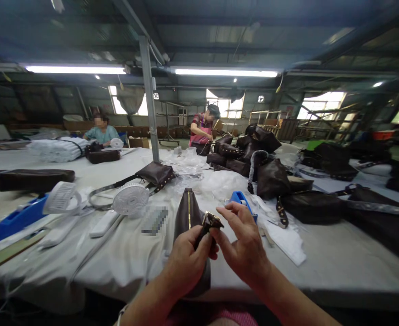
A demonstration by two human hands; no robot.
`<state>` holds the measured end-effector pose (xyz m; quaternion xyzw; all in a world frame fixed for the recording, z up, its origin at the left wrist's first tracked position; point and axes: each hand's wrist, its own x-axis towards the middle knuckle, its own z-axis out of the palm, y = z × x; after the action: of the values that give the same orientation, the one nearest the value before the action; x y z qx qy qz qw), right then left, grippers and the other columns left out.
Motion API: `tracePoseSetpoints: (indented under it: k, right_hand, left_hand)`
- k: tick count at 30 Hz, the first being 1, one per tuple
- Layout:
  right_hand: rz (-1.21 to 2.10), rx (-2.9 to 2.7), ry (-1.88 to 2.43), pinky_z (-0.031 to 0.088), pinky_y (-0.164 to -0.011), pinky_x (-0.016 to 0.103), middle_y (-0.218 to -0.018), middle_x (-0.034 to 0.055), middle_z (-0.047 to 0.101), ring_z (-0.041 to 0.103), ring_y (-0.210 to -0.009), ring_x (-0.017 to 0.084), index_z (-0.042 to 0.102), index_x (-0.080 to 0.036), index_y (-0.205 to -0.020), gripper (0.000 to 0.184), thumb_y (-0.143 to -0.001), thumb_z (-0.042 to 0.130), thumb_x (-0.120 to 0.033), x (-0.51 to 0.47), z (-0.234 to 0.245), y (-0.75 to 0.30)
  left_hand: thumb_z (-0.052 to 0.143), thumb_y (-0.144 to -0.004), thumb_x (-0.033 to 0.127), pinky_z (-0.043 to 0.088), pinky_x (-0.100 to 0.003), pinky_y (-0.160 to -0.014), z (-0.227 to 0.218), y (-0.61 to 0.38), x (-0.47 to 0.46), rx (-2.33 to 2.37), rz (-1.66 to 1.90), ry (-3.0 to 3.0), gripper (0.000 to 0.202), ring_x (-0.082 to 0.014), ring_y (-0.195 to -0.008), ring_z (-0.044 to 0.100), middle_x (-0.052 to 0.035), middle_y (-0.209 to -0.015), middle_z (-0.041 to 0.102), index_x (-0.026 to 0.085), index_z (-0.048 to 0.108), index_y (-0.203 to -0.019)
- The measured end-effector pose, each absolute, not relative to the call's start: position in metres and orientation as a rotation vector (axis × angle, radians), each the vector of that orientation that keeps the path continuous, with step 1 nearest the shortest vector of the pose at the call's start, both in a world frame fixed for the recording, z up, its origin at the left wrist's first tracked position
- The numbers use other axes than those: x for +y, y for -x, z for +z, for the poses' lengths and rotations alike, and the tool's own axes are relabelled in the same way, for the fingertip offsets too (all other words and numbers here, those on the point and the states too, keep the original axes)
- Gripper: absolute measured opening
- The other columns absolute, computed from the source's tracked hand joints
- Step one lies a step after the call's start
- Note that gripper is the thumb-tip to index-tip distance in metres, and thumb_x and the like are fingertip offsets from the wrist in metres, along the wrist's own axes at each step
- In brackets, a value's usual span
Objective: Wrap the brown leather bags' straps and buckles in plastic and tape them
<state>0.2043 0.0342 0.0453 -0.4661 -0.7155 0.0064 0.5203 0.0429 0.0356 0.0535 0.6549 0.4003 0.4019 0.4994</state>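
My left hand (189, 251) is closed around a dark leather strap end with gold-coloured metal hardware (213, 220), raised above the table. Beside it, my right hand (243, 240) has its fingers stretched apart, and its thumb is at or very near the strap end; whether it touches I cannot tell. Under my left hand lies a dark brown leather bag (187, 208) with a gold zip along its top. Its lower part is partly hidden by my hand and forearm. A blue tape dispenser (243, 200) stands just behind my right hand.
Finished-looking dark bags are heaped at the back right (243, 149). White portable fans (130, 199), a blurred-out flat object (155, 220) and another blue tape dispenser (16, 222) lie to the left. Two people work across the white-covered table (321, 258). A metal post (149, 99) rises beyond.
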Motion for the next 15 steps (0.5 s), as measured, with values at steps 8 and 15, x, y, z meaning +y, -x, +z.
tracePoseSetpoints:
  k: [8,15]
  right_hand:
    - [0.505,-1.233,1.253,0.041,-0.048,0.027,-0.055,0.0016,0.058,0.053,-0.051,0.015,0.058,-0.019,-0.063,0.046,-0.087,0.059,-0.057,0.070,0.056,-0.219]
    - [0.687,-1.346,1.125,0.041,-0.048,0.026,-0.056,0.0021,0.057,0.052,-0.051,0.014,0.059,-0.018,-0.060,0.049,-0.086,0.059,-0.059,0.063,0.064,-0.203]
  left_hand:
    - [0.050,-0.095,0.043,0.047,-0.026,-0.062,0.045,-0.041,0.038,0.939,0.863,-1.515,0.033,-0.0153,-0.064,0.060,-0.0052,-0.077,0.068,0.014,0.064,-0.091]
    - [0.062,-0.087,0.052,0.052,-0.030,-0.078,0.058,-0.035,0.055,0.741,0.879,-1.190,0.046,-0.0184,-0.078,0.066,-0.0099,-0.085,0.071,0.010,0.070,-0.102]
